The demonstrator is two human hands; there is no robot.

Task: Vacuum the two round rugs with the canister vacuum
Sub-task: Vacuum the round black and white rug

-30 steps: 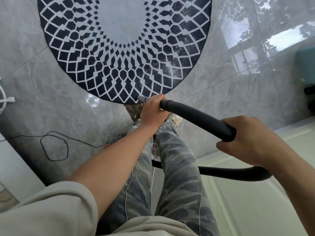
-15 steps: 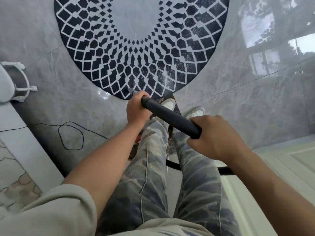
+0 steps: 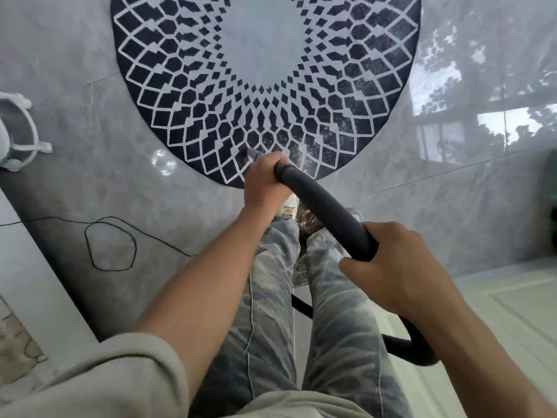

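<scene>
- At the left edge of the floor point(image 3: 60, 70), a white wire-framed stand point(image 3: 22, 146) is seen, well apart from the rug. It could be knocked if the hose were swung wide.
- Just to its right, a thin black cord point(image 3: 110, 244) lies looped on the grey tile, and a foot could be caught in it on a sideways step.
- Across the top middle of the floor lies one round rug point(image 3: 180, 86), dark with a white lattice; a second is not in view. The nozzle point(image 3: 252, 154) is set on its near edge, which could be sucked up or rucked. The rug could also be pushed along the glossy tile.
- The left hand point(image 3: 263, 184) is clenched round the front end of the hose point(image 3: 325, 212), just behind the nozzle.
- The right hand point(image 3: 401, 273) is wrapped round the hose farther back. The slack curls behind the legs point(image 3: 271, 297) and could be snagged there.
- No brand, label or writing can be read.
</scene>
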